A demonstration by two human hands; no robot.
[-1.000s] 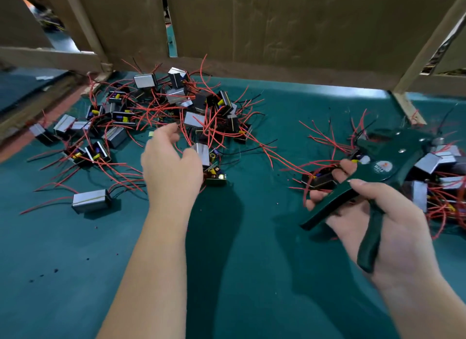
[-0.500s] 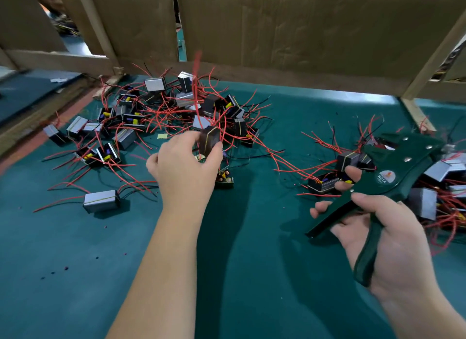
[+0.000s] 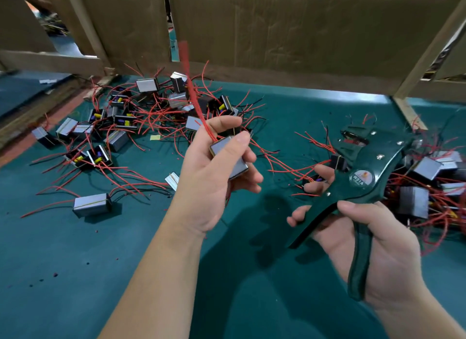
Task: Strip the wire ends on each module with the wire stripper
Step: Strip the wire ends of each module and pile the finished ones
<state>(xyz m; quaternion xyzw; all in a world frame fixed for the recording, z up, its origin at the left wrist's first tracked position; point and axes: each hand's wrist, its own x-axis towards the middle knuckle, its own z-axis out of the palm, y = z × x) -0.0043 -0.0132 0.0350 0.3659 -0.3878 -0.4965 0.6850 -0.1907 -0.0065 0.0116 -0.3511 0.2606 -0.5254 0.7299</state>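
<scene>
My left hand (image 3: 214, 167) grips a small grey module (image 3: 230, 159) lifted above the green mat, thumb across its face. Its red wires (image 3: 193, 91) stick up and away, blurred by motion. My right hand (image 3: 373, 245) holds the dark green wire stripper (image 3: 363, 177) by its two handles, jaws pointing up and left, apart from the held module. A heap of modules with red and black wires (image 3: 141, 116) lies on the mat at the back left. A second heap of modules (image 3: 428, 182) lies at the right, behind the stripper.
The work surface is a teal mat (image 3: 75, 275). Cardboard panels (image 3: 290, 28) and wooden battens (image 3: 428, 51) wall off the back. One lone module (image 3: 92, 205) lies at the left front of the heap. Small red insulation bits speckle the mat.
My left hand picked a module out of the left heap and carried it up and toward the middle, turning it. My right hand with the stripper shifted slightly left.
</scene>
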